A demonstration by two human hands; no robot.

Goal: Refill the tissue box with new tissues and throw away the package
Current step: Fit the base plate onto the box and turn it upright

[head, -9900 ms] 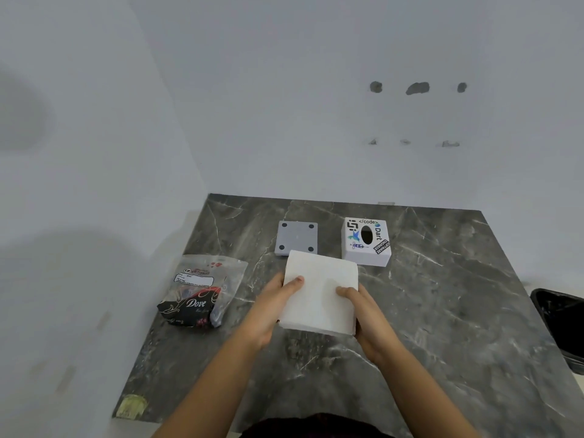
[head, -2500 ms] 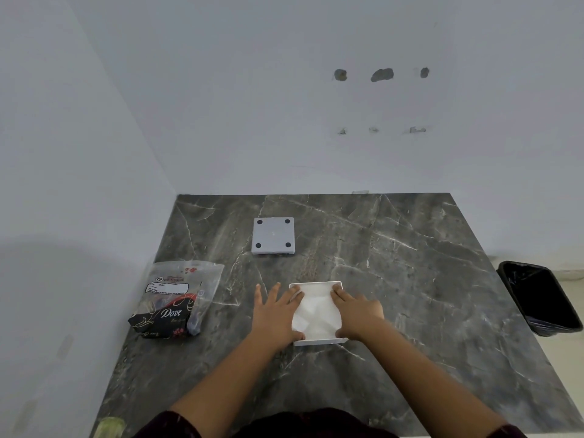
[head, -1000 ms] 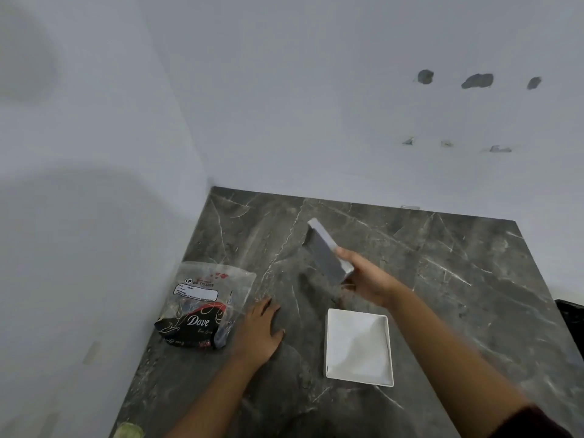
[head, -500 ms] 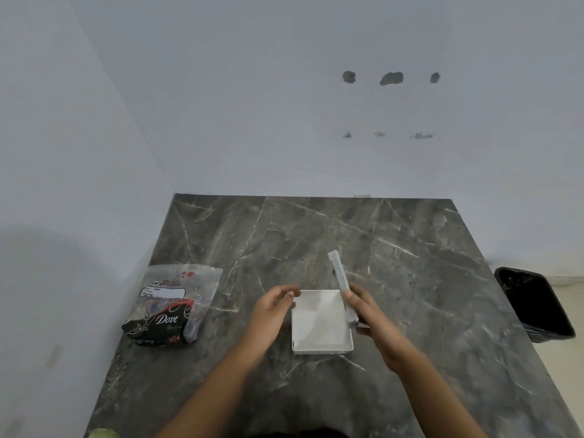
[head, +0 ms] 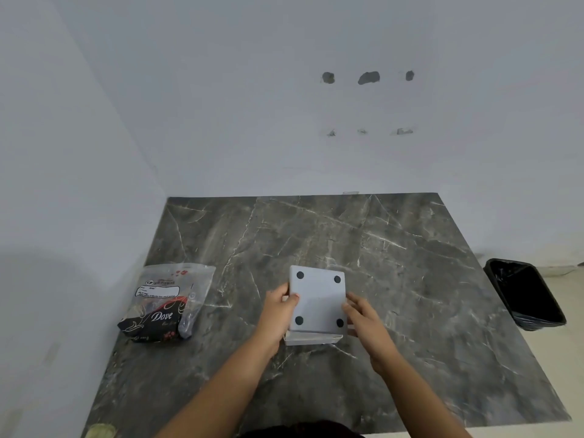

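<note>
Both hands, left hand [head: 278, 308] and right hand [head: 363, 314], pinch the grey base plate [head: 317, 300] by its sides over the white tissue box [head: 313, 338] on a dark marble table [head: 395, 248]; empty package [head: 167, 303] lies left, black bin [head: 524, 294] stands right, against pale walls

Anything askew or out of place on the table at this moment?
The grey base plate is not seated: it sits tilted on the white tissue box, near edge raised, held by the left hand and right hand. The empty tissue package lies crumpled at the table's left, not yet binned.
</note>
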